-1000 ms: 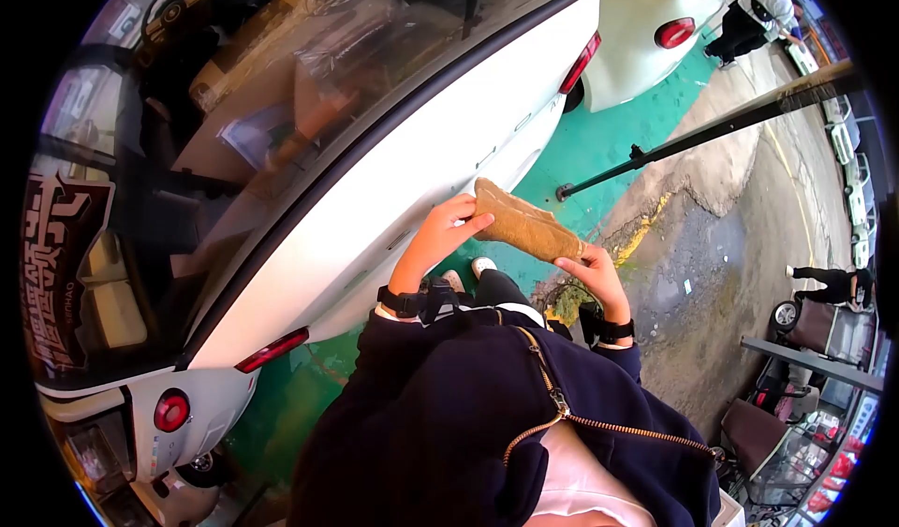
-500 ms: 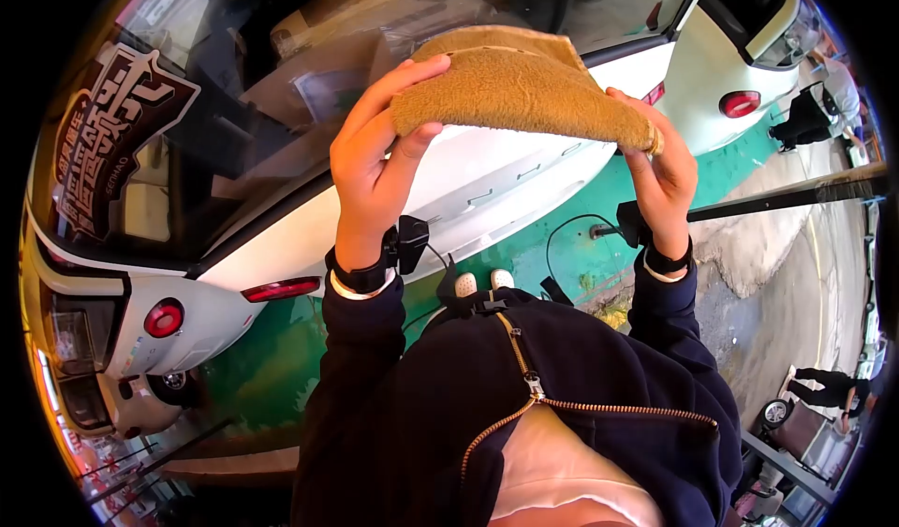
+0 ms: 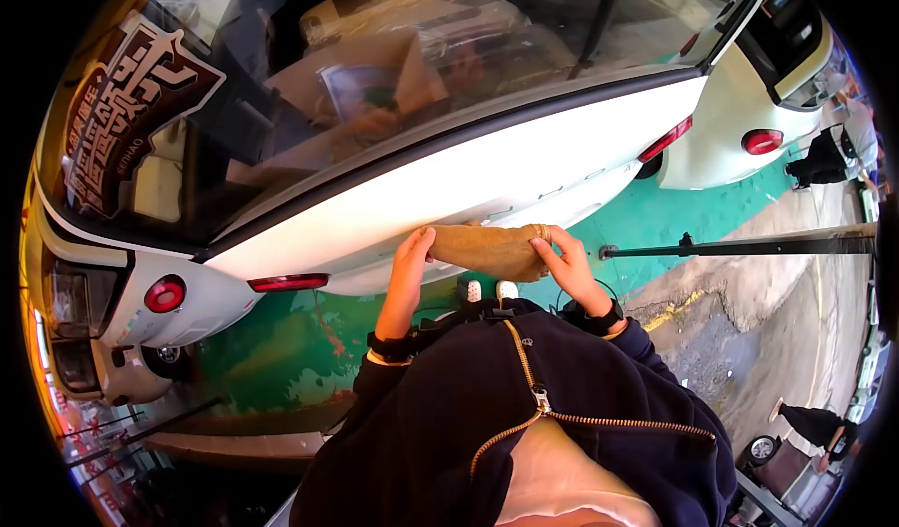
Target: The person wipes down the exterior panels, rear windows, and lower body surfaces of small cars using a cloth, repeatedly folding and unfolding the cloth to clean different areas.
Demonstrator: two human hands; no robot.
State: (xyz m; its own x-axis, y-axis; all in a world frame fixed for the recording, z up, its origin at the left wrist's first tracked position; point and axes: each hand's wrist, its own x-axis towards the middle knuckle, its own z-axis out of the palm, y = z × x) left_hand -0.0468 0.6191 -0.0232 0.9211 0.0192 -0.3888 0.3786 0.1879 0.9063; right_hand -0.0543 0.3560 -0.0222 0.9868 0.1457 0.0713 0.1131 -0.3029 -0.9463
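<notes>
A folded tan cloth (image 3: 489, 251) with a fuzzy, towel-like surface is stretched between my two hands at waist height. My left hand (image 3: 408, 260) pinches its left end, thumb on the near side. At the other end my right hand (image 3: 573, 267) grips the edge, with the thumb laid over the top face. Most fingers of both hands are hidden behind the cloth. Just beyond it is the white rear of a car (image 3: 440, 176), with dark rear glass (image 3: 487, 68) above. I cannot tell whether the cloth touches the car.
A sticker (image 3: 131, 106) is on the glass at left. Another vehicle with a round tail light (image 3: 165, 294) stands to the left, and a white one (image 3: 712, 153) to the right. A dark pole (image 3: 730, 248) lies across the right side. Two people are farther right. Green painted floor (image 3: 281, 349) surrounds my feet.
Both hands have come down from in front of the rear glass toward my waist, bringing the cloth along. The cloth now looks narrower, and the hands are closer together.
</notes>
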